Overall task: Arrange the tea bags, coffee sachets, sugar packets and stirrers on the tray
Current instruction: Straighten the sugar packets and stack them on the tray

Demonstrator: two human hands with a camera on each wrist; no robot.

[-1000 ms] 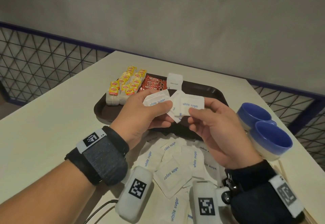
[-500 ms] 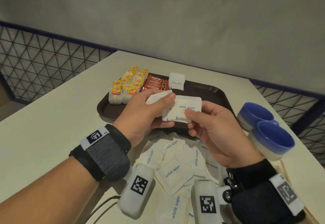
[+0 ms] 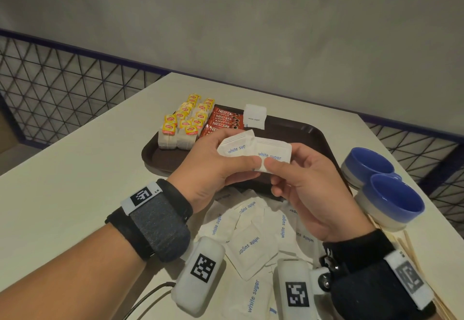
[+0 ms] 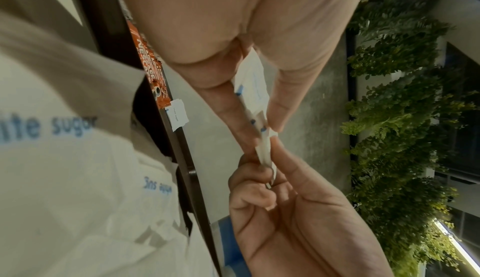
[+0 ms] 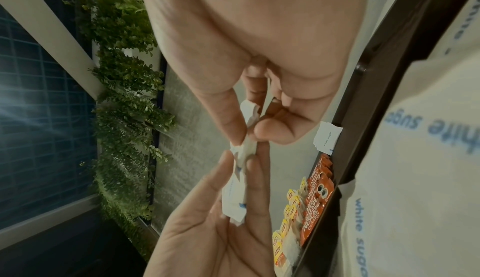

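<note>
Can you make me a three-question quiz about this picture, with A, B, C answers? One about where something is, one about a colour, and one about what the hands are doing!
1. Where are the tea bags?
A. in a bowl
B. at the left end of the tray
C. on the floor

2. What colour are the insides of the two bowls?
A. blue
B. green
C. pink

3. What are the left hand and right hand doing?
A. resting flat on the table
B. holding a stirrer
C. pinching sugar packets together

Answers: 1 B, the yellow-tagged bags sit beside the red coffee sachets there. 2 A, both insides look blue. 3 C, thumbs and fingers of both hands pinch the white packets above the tray.
</note>
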